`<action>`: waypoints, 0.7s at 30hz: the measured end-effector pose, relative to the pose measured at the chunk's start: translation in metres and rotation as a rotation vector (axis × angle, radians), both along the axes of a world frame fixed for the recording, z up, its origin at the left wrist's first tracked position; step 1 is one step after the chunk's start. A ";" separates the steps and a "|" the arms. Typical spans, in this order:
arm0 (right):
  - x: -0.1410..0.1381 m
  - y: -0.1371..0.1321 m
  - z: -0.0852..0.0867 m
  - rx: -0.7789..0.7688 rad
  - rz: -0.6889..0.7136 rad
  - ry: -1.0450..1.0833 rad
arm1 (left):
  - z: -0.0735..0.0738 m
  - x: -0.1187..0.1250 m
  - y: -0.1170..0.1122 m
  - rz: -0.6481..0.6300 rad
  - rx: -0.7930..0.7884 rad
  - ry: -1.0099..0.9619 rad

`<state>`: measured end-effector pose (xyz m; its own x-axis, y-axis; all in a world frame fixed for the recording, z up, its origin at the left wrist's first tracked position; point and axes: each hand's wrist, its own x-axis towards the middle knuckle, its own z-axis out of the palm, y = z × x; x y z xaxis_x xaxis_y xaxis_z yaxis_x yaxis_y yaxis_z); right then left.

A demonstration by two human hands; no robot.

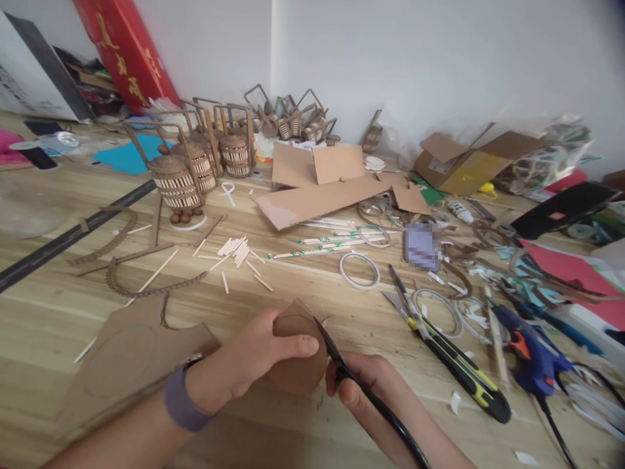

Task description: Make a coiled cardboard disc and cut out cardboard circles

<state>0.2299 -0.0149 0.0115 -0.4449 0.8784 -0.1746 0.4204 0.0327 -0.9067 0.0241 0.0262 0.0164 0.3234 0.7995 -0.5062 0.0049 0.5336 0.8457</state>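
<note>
My left hand (244, 365) is closed on a brown cardboard piece (297, 352) with a drawn circle, thumb across its face. My right hand (375, 397) grips black-handled scissors (342, 365) whose blades meet the right edge of that cardboard piece. Both hands hover low over the wooden floor (312, 286). A purple band wraps my left wrist. A larger cardboard sheet (131, 352) with a traced circle lies just left of my left forearm.
A yellow-black utility knife (454, 355), a blue glue gun (530, 352), tape rings (360, 270) and paper scraps lie to the right. Small wooden sticks (237, 251), cardboard strips and little cardboard lanterns (176, 179) lie ahead. Flat cardboard (317, 189) and a box (459, 166) rest near the wall.
</note>
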 end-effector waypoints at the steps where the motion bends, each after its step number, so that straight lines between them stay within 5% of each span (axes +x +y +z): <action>1: 0.000 0.000 0.000 -0.001 0.000 0.001 | 0.000 0.000 0.000 -0.001 -0.001 0.000; 21: 0.001 0.002 0.002 -0.020 0.034 0.018 | -0.003 -0.001 0.004 -0.019 0.007 0.044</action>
